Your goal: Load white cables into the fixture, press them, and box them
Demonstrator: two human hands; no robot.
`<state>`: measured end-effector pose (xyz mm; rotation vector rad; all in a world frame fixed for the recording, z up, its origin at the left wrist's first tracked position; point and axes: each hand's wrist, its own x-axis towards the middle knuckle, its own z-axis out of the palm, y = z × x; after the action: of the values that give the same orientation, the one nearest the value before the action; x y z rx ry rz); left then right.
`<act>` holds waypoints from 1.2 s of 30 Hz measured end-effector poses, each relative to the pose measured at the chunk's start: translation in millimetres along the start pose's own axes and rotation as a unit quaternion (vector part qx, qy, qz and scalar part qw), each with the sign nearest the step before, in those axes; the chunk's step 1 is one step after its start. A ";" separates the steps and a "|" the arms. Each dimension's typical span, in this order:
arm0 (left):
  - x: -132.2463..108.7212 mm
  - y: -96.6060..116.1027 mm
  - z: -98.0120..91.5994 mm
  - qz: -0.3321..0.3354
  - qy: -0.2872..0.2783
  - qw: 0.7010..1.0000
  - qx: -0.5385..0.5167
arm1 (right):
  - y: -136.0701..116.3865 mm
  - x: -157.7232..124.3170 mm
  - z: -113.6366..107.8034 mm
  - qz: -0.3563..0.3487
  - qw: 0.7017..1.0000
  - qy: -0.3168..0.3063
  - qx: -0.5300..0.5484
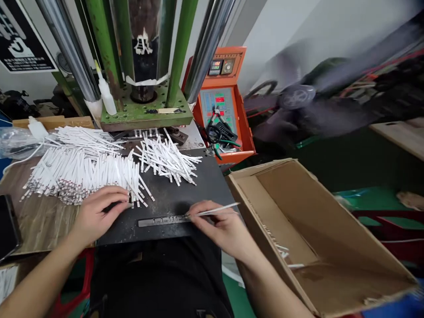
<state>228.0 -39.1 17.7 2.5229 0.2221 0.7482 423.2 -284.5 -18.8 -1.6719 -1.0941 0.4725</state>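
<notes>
Far L edge, from my feed: a black phone (8, 227) by a wood-topped bench (43, 225). Next along, a big heap of white strips (79, 172) w/ dark tips, spilling onto a black steel plate (172, 198). L hand (101, 216) sits palm down at the heap's near R edge, fingers (115, 196) curled on the strips; can't tell from here if it's clenching any or just resting. Far of the plate, a green press frame (145, 110) w/ chrome columns and a white glue bottle (106, 95) on its base. Mid-plate, a 2nd looser pile of strips (167, 159), and nearer me a slotted steel bar (162, 219) lying flat. R hand (221, 229) pinches a single white strip (215, 210) between thumb and fingers, one end right at the bar's R end, the other pointing R. Far R of that, an orange control box (221, 101). Near R, an open cardboard box (318, 238), a few strips (278, 245) inside.
</notes>
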 end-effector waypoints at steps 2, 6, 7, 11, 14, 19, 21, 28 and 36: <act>-5.5 4.4 6.2 -0.079 0.099 0.992 -0.020 | 2.9 -3.3 9.6 -0.030 1.000 0.003 -0.007; -9.9 14.8 33.5 -0.177 0.126 0.957 -0.191 | 4.5 -2.4 17.3 -0.095 0.995 -0.005 -0.040; -10.4 19.4 41.7 -0.178 0.087 0.954 -0.225 | 3.5 -2.5 18.2 -0.111 0.992 -0.010 -0.054; -14.5 38.1 72.5 -0.110 -0.057 0.962 -0.242 | -3.5 -5.9 24.1 -0.157 0.977 -0.037 -0.139; -17.8 43.3 84.7 -0.052 -0.090 0.973 -0.208 | -4.4 -9.3 22.1 -0.164 0.971 -0.052 -0.168; -10.4 46.4 76.8 -0.070 -0.177 0.972 -0.137 | 6.4 -17.1 -0.6 -0.121 0.986 0.020 -0.114; -2.7 50.7 69.5 -0.082 -0.215 0.967 -0.110 | 10.5 -19.5 -3.1 -0.094 0.986 0.063 -0.120; 19.9 66.4 61.0 -0.055 -0.310 0.949 -0.002 | 11.2 -10.6 11.5 -0.125 0.990 0.026 -0.057; -1.5 58.9 74.3 0.018 -0.208 0.978 0.007 | 2.2 -7.2 5.1 -0.102 0.980 -0.070 -0.154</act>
<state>268.4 -121.2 -7.3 2.6313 0.0373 0.2180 416.7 -287.8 -24.2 -1.7851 -1.4871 0.3020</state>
